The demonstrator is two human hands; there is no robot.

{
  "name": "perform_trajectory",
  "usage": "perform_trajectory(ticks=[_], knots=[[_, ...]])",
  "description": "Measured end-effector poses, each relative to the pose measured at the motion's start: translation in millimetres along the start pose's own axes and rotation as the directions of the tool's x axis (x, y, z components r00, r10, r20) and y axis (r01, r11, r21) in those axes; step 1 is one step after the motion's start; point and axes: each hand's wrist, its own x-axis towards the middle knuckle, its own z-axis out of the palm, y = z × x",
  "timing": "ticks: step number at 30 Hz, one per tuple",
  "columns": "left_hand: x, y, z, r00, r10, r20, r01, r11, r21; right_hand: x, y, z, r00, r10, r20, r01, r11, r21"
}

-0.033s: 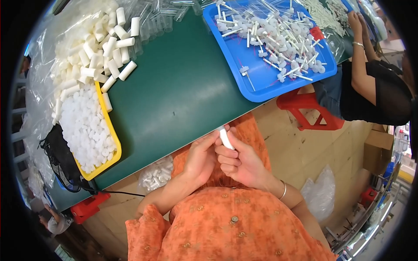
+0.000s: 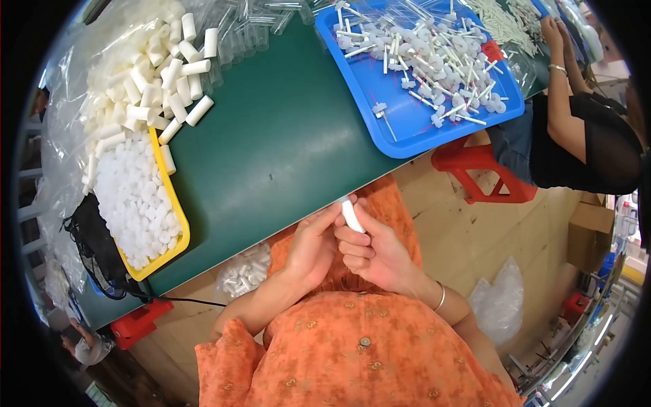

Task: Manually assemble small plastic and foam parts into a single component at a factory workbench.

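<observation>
Just in front of the table's near edge, my right hand is closed around a short white cylinder, its thumb pressed along the side. My left hand pinches at the cylinder's upper end with thumb and fingertips. The cylinder stands slightly tilted, and its lower part is hidden in my right fingers. Whether a smaller part sits at its upper end, I cannot make out. Similar white cylinders lie heaped at the back left. A yellow tray below them holds small white caps.
On the green table a blue tray holds white sticks with translucent pieces. Clear tubes lie at the back. A co-worker sits at the right, near a red stool. Black mesh hangs at the table's left side.
</observation>
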Motion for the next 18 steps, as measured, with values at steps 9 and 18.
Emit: perform_trajectory(ticks=[9, 18], knots=[[-38, 7, -9, 0.998, 0.041, 0.044, -0.045, 0.994, 0.102, -38, -26, 2, 0.617, -0.363, 0.698, 0.428, -0.59, -0.685], [-37, 4, -9, 0.991, 0.095, 0.09, -0.107, 0.986, 0.128, -18, -12, 4, 0.519, -0.218, 0.826, 0.478, -0.728, -0.492]])
